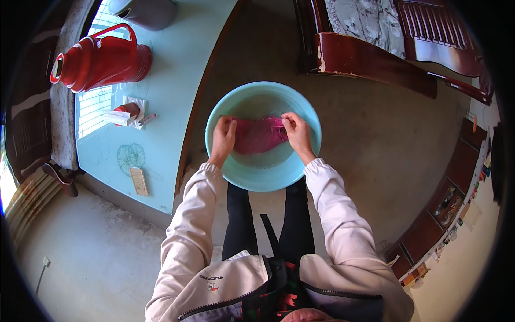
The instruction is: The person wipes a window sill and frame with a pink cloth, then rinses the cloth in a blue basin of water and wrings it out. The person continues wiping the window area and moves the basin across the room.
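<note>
A light-blue plastic basin (pixel 257 179) holds cloudy water in front of my legs. Stretched between my hands inside it is a magenta cloth (pixel 257 137), its lower part in the water. My left hand (pixel 224 137) pinches the cloth's upper left corner with thumb and fingers. At the upper right corner, my right hand (pixel 297 135) grips the fabric near some gathered folds. Both wrists reach over the basin's near side. The fingertips on each side are partly hidden by the hands.
To the left stands a glass-topped table (pixel 169 120) with a red thermos flask (pixel 104 60), a grey container (pixel 149 14), a small jar on tissue (pixel 130 108) and a flat box (pixel 139 181). A dark-red wooden seat (pixel 370 66) is at upper right. A long cabinet (pixel 426 229) lines the right.
</note>
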Demonstrator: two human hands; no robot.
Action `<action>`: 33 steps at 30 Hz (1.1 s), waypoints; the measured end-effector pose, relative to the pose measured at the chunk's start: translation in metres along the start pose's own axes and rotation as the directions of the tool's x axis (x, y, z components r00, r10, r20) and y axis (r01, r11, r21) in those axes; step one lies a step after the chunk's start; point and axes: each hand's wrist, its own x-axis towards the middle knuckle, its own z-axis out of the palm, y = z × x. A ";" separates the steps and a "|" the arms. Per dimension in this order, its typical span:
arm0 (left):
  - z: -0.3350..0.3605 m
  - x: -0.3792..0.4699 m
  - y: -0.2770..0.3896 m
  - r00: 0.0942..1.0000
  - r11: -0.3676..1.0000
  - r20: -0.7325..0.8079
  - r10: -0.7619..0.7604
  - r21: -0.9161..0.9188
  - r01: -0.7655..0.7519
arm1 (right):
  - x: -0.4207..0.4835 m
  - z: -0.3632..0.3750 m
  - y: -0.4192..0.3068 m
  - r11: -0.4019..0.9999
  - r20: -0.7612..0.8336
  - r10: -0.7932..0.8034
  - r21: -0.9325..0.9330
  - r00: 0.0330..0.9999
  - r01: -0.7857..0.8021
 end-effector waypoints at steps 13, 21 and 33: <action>-0.038 -0.111 0.070 0.987 0.904 0.093 0.131 0.398 -0.157 | -0.039 -0.083 -0.068 0.987 0.425 0.107 0.063 0.899 -0.147; -0.039 -0.167 0.111 0.988 0.828 -0.115 0.101 0.560 -0.019 | -0.042 -0.116 -0.143 0.805 0.744 -0.113 -0.320 0.659 0.500; -0.127 -0.235 0.298 0.700 0.752 -0.273 0.659 0.257 -0.607 | -0.080 -0.203 -0.344 0.825 0.515 -0.499 0.037 0.697 0.563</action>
